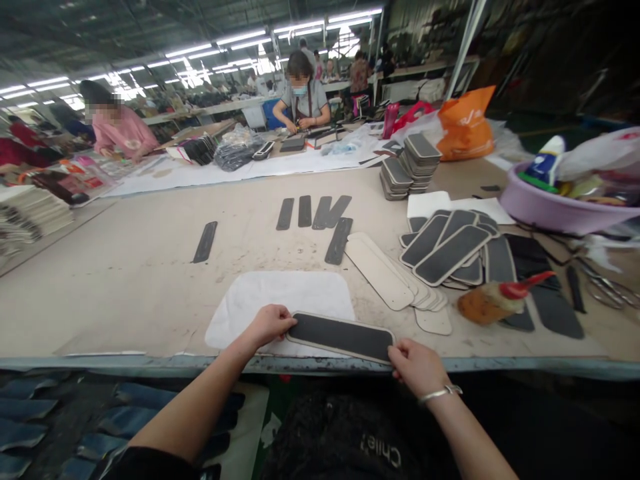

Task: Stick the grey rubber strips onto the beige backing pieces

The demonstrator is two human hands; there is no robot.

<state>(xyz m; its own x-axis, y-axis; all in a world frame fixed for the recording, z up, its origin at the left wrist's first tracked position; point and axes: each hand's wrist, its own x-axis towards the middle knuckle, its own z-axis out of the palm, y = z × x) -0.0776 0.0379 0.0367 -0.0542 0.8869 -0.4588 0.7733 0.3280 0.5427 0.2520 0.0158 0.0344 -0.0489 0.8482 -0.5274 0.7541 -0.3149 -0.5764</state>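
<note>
Stretched between my two hands is a long dark panel with a pale border and rounded corners [343,335]. My left hand [273,325] pinches its left end, and my right hand [415,363], with a bracelet at the wrist, grips the right end. Beneath the panel lies a white sheet [280,293] near the table's front edge. Close on the right, pale rounded strips [380,270] are fanned out. Beyond them sits a heap of similar dark panels with pale borders [453,247]. Several small dark strips [285,214] lie across the table's middle.
A bottle of amber liquid with a red nozzle [493,300] lies at right, near a purple basin [570,200]. Stacked panels [420,160] and an orange bag [466,127] stand behind. Across the table, a person in a mask [303,100] works; another in pink [120,130] is at left.
</note>
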